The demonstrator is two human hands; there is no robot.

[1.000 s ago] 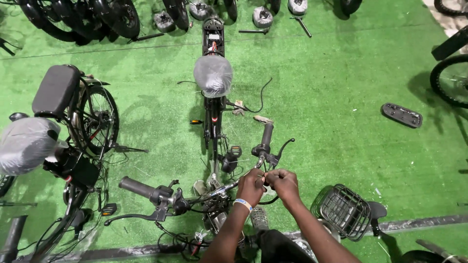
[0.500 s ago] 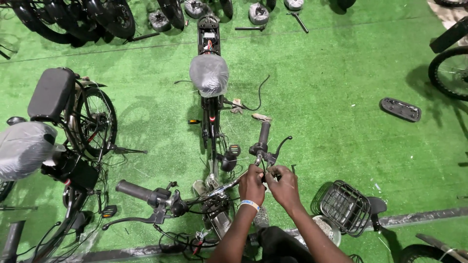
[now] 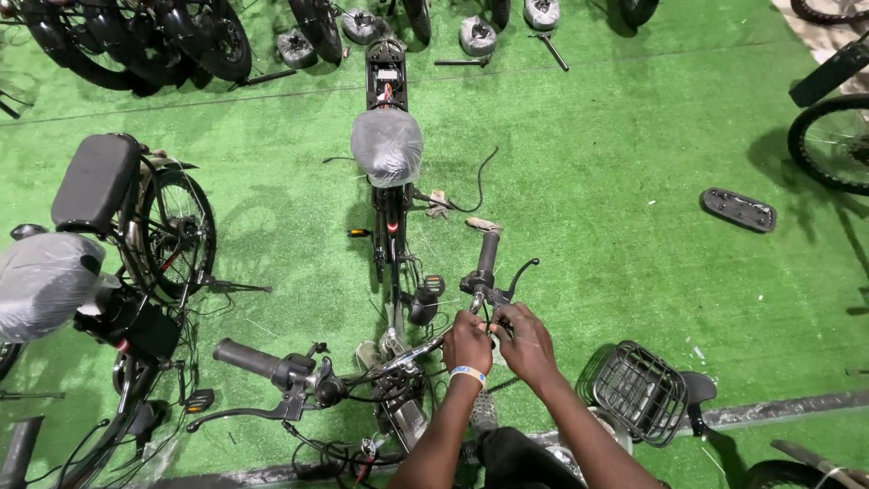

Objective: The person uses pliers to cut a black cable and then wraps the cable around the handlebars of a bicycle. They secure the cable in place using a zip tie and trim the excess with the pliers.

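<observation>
I look down on a black bicycle whose saddle is wrapped in clear plastic [image 3: 386, 145]. Its handlebar [image 3: 425, 349] runs from a left grip [image 3: 244, 359] to a right grip [image 3: 488, 252] with a brake lever [image 3: 522, 272]. My left hand [image 3: 467, 343], with a white wristband, closes around the bar just inside the right grip. My right hand [image 3: 524, 340] touches it, fingers pinched at the cables and clamp there. What the fingers hold is too small to tell.
A second bicycle with a wrapped saddle [image 3: 45, 281] and black rear seat [image 3: 95, 181] stands at left. More wheels [image 3: 217, 41] line the back. A wire basket [image 3: 638, 391] sits at lower right, a black plate [image 3: 738, 209] on the green turf, a wheel [image 3: 828, 140] at right.
Both hands stayed at the right end of the handlebar, shifting slightly; the fingers worked at the clamp. The view moved a little forward.
</observation>
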